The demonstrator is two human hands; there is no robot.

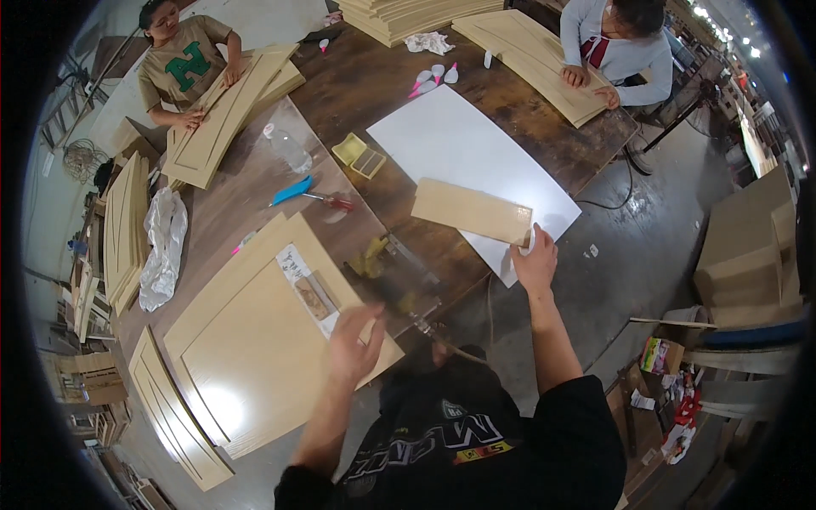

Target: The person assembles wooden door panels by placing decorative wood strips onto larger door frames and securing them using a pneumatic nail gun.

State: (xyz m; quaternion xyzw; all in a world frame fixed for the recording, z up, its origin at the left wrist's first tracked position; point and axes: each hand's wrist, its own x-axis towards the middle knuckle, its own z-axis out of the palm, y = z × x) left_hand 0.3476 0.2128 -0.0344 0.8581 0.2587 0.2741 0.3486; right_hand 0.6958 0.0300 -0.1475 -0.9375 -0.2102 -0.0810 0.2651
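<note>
My black shirt is closest, and beyond it my right hand is clamped on the near right corner of a small pale board overlapping a white sheet, while my left hand, thumb and fingers apart, is over a large pale panel's edge.

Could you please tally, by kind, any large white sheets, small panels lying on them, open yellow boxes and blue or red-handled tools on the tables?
Large white sheet: 1
Small panel, at the right hand: 1
Open yellow box: 1
Blue tool: 1
Red-handled tool: 1
Total: 5
</note>
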